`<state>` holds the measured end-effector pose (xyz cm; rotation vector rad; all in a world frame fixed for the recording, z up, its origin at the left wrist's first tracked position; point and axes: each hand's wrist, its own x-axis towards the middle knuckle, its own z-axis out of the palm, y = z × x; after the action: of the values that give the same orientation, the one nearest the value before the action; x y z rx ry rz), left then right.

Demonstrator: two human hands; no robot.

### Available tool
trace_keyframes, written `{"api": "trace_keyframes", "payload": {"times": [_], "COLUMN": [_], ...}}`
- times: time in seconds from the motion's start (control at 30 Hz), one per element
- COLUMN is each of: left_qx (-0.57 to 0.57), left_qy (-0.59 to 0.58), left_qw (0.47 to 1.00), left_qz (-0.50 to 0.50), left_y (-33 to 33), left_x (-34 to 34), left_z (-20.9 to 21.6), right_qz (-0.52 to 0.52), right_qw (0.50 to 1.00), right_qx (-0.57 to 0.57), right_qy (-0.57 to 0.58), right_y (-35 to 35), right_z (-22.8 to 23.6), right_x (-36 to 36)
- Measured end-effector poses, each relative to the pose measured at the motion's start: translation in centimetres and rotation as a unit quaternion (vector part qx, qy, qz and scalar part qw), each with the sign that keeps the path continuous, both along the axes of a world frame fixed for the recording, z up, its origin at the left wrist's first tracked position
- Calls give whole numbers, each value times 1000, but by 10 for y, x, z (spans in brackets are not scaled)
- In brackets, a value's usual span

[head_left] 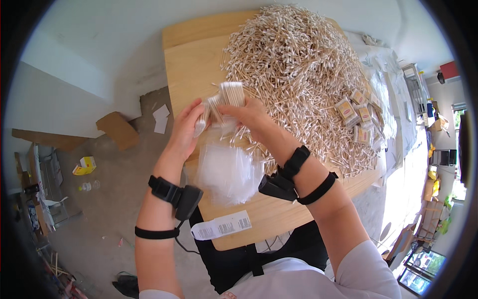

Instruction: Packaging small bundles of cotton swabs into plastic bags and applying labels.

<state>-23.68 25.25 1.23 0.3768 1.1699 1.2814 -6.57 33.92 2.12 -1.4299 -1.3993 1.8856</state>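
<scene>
My left hand [185,128] is closed around a small clear plastic bag [200,126] with cotton swabs in it. My right hand [253,113] pinches a bundle of cotton swabs [232,93], their white tips lined up at the top. Between the hands, more swabs [214,108] stand slanted at the bag; its mouth is partly hidden by my fingers. Just below the hands, a stack of clear plastic bags [224,174] lies on the wooden table [194,62]. Beyond my right hand spreads a large heap of loose cotton swabs [294,60].
Several filled packs [347,110] with yellow labels rest on the heap's right side. A white printed card strip [222,226] lies at the table's near edge. Cardboard [117,130] and a yellow box [85,165] are on the floor at left. Plastic sheeting [393,89] lies beyond the table's right side.
</scene>
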Motion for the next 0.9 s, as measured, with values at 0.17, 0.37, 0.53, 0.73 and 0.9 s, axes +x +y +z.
{"api": "trace_keyframes", "payload": {"times": [0.17,0.37,0.53,0.73,0.9], "left_qx": [118,127,-35,10,5], "left_qy": [2,94,569,396,283], "left_qw": [993,974,796,881,914], "left_qz": [3,-164,204,260,290], "left_y": [-29,-109,-64,-42,-54], "left_x": [73,166,22,-18,-56], "left_z": [33,35,-43,-108,-107], "right_qz": [-18,-106,-138,-192,-194], "right_qw": [986,991,989,971,973], "right_qx": [163,75,-41,-101,-74], "right_qy": [19,11,43,100,102], "right_y": [-29,-123,-209,-217,-173], "right_z": [58,27,23,7,9], "right_x": [58,194,256,274,235]}}
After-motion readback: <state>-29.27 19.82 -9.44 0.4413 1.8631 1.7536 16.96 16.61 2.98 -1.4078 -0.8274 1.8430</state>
